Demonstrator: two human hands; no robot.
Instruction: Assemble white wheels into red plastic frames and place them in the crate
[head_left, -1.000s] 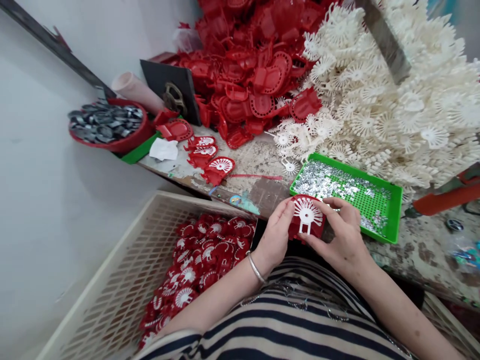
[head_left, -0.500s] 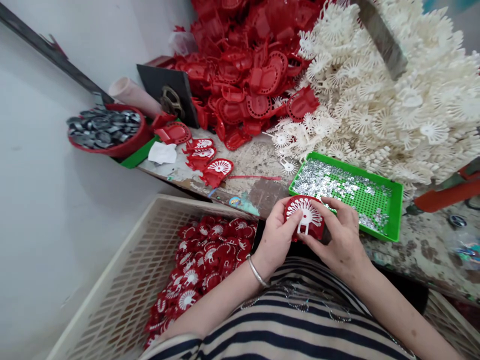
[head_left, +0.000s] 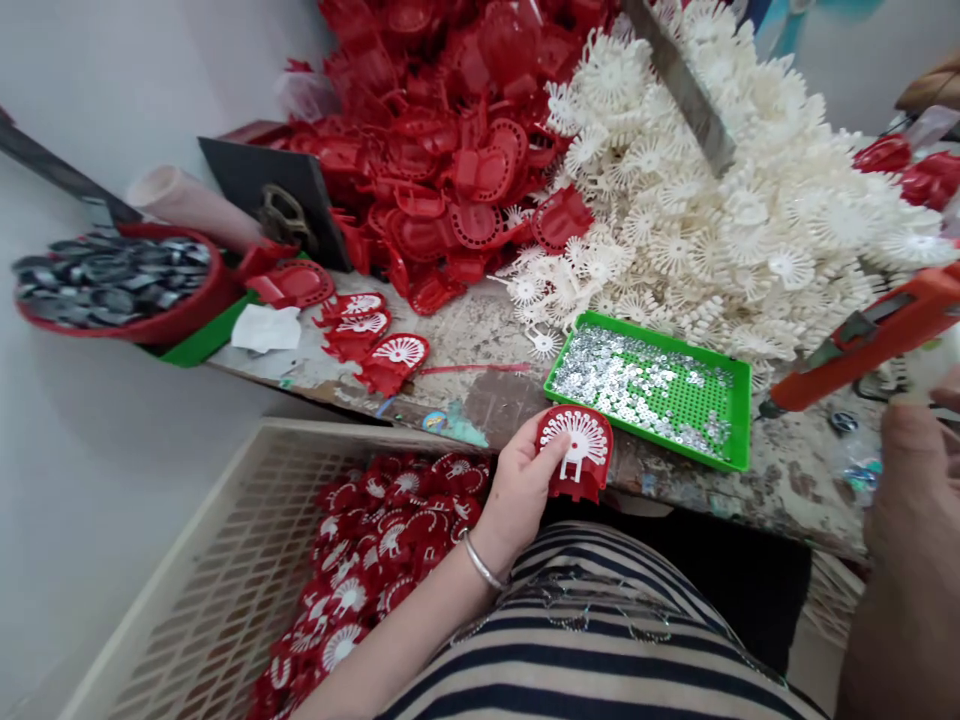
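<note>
My left hand [head_left: 521, 485] grips a red plastic part [head_left: 581, 488], rounded at the top, with the thumb pressed on the white spoked piece [head_left: 581, 440] set in it. Small silvery bits show along its curved edge. At the right edge, my right hand [head_left: 911, 470] is raised close to the camera, off the part. It is blurred and cut off by the frame, so its grip cannot be made out. Just beyond the held part lies a green perforated tray [head_left: 739, 455] of small silvery metal pieces [head_left: 615, 370].
Red parts [head_left: 420, 130] and white spoked pieces [head_left: 712, 220] are heaped behind. An orange tool [head_left: 847, 340] lies right of the tray. A red bowl [head_left: 217, 290] holds dark pieces. Lower left, a pale crate [head_left: 277, 440] holds assembled red-and-white parts.
My right hand has let go of the red part and moved far right, up to the frame edge. My left hand still holds the part. The view has turned to the right.
</note>
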